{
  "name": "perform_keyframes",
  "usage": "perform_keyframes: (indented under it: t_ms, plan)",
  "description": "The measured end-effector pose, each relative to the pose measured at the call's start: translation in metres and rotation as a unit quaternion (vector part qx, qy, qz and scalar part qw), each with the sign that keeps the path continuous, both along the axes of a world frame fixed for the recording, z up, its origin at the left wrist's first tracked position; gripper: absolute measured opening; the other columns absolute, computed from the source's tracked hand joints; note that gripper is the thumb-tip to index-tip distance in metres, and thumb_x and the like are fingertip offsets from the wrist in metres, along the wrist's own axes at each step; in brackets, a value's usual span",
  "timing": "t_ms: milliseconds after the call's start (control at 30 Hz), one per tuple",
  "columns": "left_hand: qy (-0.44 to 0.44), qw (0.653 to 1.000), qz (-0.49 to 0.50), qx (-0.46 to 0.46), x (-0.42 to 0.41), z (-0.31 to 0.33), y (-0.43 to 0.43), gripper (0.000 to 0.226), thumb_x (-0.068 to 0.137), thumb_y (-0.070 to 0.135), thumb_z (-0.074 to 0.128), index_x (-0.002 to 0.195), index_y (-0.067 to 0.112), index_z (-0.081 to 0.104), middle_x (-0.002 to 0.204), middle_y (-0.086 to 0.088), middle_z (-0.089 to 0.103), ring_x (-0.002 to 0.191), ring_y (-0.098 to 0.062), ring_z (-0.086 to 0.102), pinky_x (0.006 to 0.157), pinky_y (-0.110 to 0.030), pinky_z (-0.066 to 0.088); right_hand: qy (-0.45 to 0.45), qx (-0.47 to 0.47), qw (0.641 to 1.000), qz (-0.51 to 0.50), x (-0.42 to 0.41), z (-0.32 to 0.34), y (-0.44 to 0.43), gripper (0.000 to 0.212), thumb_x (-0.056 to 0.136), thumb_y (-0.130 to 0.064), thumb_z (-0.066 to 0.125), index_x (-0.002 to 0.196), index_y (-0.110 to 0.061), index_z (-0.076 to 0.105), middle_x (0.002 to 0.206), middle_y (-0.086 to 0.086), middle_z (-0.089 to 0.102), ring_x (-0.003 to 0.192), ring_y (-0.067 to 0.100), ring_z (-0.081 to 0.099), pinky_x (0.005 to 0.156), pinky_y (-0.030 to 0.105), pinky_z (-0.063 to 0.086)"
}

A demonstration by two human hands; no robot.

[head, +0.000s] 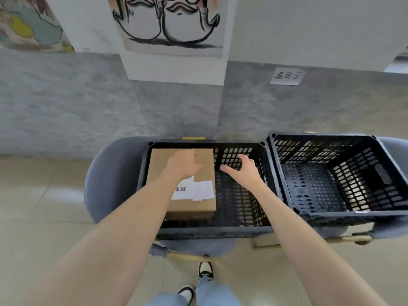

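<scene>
Two black perforated crates are standing side by side on grey chairs (110, 184), seen from the head camera looking forward and down. The left crate (209, 231) is holding a brown cardboard box (160, 161), which is lying flat against the crate's left wall and taking up roughly the left half of the interior, while the slotted crate floor is showing in the right half. A white shipping label (182, 192) with a barcode is sitting on the near part of the box's top face, and a second white slip (204, 191) is lying just beside it to the right. The left hand (183, 166) is reaching over the top face of the box toward its far edge, its grip spread, with the fingers extended and the thumb pointing right; blur is hiding whether the palm is touching the cardboard. The right hand (242, 170) is hovering over the free half of the same crate, just beside the box's right edge, its grip likewise spread, fingers apart and loosely curved, pinching nothing. The right crate (331, 215) is sitting just beside the left one. A paper sign (287, 76) and an ink drawing (170, 25) are hanging on the wall behind, and the person's shoes (205, 270) are showing on the tiled floor (44, 195) below
</scene>
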State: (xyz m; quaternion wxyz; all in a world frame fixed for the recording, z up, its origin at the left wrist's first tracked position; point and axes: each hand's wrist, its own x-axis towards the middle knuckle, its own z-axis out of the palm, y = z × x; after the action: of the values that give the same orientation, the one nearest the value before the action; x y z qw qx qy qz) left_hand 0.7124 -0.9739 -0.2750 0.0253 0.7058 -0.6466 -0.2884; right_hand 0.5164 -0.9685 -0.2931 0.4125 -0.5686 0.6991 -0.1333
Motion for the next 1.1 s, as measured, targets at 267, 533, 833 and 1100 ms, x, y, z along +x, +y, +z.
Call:
perform_keyframes:
  t_ms: [267,533,833,1100]
  plan:
    - [-0.066,0.975,-0.181,-0.114,-0.047,0.048,0.000,0.044,0.088,0.037,0.057,0.126,0.016,0.055,0.124,-0.006,0.061,0.116,-0.027,0.054,0.092,-0.037,0.044,0.201,-0.106,0.973,-0.032,-0.048,0.074,0.055,0.074,0.087,-0.059,0.056,0.143,-0.016,0.036,0.142,0.012,0.040,0.132,0.034,0.035,0.105,0.046,0.034]
    - [-0.071,0.917,-0.365,-0.148,-0.114,0.045,0.048,0.046,0.090,0.043,0.055,0.127,0.016,0.055,0.126,-0.005,0.060,0.117,-0.028,0.054,0.094,-0.040,0.045,0.269,-0.051,0.948,-0.159,-0.089,0.076,0.175,0.069,0.086,-0.066,0.049,0.137,-0.019,0.044,0.135,0.008,0.046,0.126,0.032,0.040,0.102,0.044,0.039]
    - [-0.006,0.799,-0.552,-0.238,-0.259,0.106,0.153,0.037,0.089,0.045,0.057,0.110,0.016,0.064,0.107,-0.003,0.067,0.101,-0.026,0.061,0.083,-0.035,0.048,0.333,-0.042,0.860,-0.385,-0.160,0.125,0.353,0.061,0.086,-0.060,0.053,0.130,-0.018,0.053,0.131,0.009,0.054,0.123,0.031,0.046,0.101,0.039,0.036]
    - [0.058,0.700,-0.662,-0.263,-0.365,0.156,0.318,0.037,0.091,0.043,0.057,0.121,0.020,0.059,0.117,-0.001,0.064,0.109,-0.025,0.057,0.088,-0.032,0.043,0.372,-0.042,0.752,-0.542,-0.197,0.167,0.552,0.060,0.087,-0.060,0.051,0.130,-0.018,0.050,0.133,0.007,0.050,0.126,0.029,0.041,0.102,0.038,0.032]
